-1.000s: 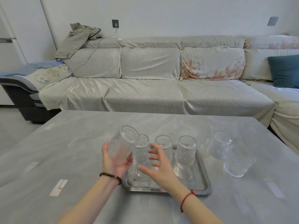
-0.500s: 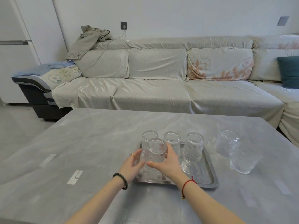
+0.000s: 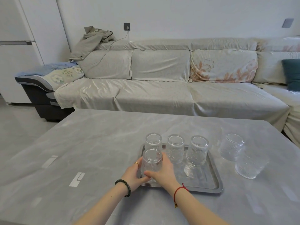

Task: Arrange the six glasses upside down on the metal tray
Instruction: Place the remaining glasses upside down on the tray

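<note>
i am gripping the fourth glass (image 3: 151, 163) between my left hand (image 3: 133, 174) and right hand (image 3: 162, 173) on the metal tray (image 3: 209, 184); two glasses (image 3: 231, 149) are waiting beyond my right hand.

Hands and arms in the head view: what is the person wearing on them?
Both forearms are bare, with no sleeves in view. The left hand has a thin gold ring on one finger and a bracelet of dark round beads at the wrist. The right hand has a thin red string bracelet at the wrist, with a small charm hanging from it.
</note>
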The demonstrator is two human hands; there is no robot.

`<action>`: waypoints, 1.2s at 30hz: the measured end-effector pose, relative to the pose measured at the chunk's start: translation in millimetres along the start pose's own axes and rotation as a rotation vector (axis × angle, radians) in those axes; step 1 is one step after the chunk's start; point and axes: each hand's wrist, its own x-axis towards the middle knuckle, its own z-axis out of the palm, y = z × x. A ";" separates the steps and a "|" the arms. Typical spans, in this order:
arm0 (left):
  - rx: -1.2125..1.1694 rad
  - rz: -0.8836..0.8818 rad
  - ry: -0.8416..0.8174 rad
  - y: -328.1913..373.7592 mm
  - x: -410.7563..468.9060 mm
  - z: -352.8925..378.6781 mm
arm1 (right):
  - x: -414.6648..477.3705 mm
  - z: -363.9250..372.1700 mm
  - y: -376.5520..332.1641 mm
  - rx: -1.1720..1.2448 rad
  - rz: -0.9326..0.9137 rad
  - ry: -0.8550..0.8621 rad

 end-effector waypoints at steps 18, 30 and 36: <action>0.151 0.402 0.255 55.7 -15.8 11.8 | -6.8 -57.6 9.4 -0.024 0.039 -0.112; 0.071 0.286 -0.240 161.1 48.8 162.1 | -31.0 -229.2 60.4 0.085 -0.046 0.624; -0.147 0.119 -0.365 204.5 79.1 205.6 | -27.9 -271.7 96.6 -0.120 0.046 0.727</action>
